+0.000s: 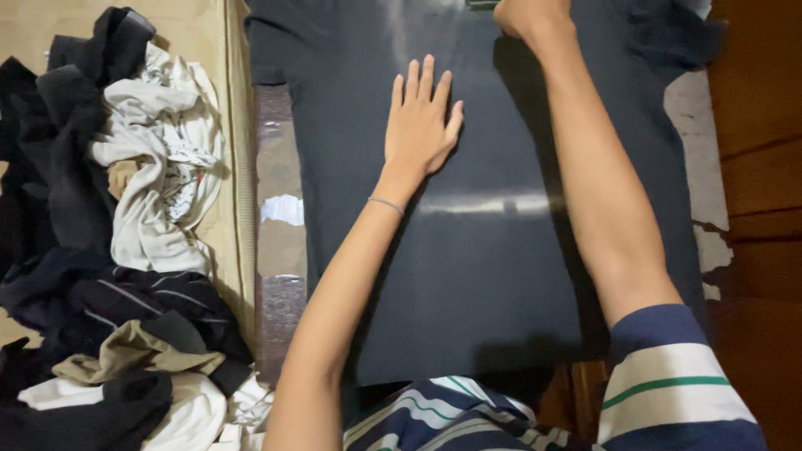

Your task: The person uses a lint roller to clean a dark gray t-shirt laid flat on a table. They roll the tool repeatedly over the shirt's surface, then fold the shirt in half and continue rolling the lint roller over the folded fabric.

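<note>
A dark navy garment lies spread flat on a table top. My left hand rests palm down on its middle, fingers stretched out and slightly apart. A thin band circles that wrist. My right hand reaches to the garment's far edge at the top of the view; its fingers are cut off by the frame, so I cannot see whether they grip the cloth.
A heap of crumpled clothes, black, white, beige and striped, lies on a tan surface at the left. The worn table edge shows between heap and garment. Brown wood runs along the right.
</note>
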